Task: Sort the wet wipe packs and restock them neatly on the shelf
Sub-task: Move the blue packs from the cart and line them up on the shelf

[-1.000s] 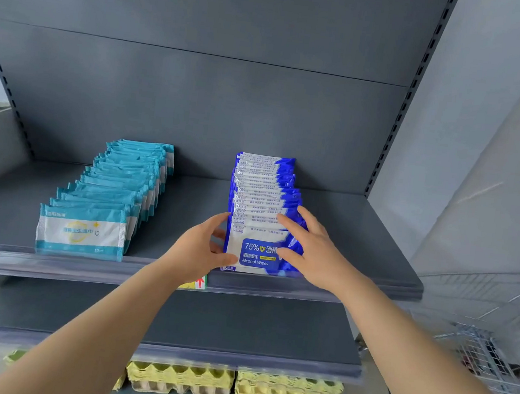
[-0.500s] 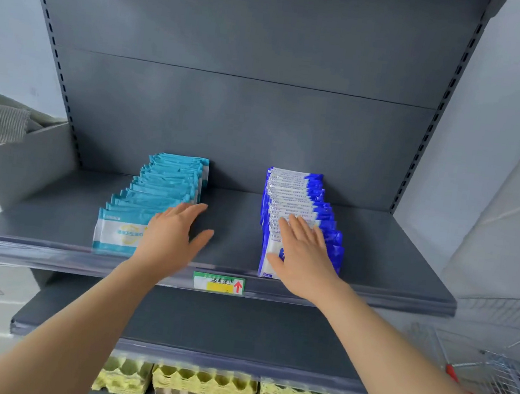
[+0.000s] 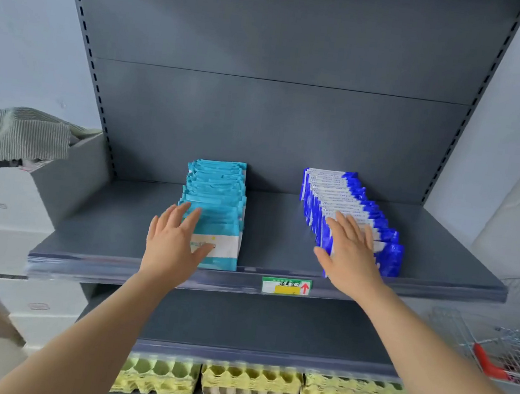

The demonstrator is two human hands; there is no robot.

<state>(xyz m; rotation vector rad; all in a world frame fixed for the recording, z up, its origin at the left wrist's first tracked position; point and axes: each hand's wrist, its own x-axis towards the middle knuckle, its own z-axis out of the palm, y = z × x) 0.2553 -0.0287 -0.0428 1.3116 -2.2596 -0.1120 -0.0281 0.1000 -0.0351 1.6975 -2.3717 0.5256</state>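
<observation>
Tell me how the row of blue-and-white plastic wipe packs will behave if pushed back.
The row of blue-and-white plastic wipe packs leans back like shingles, so it would probably slide and compress rather than topple. The glossy film looks slippery under the flat right hand. Its right edges stagger, so packs may skew sideways.
</observation>
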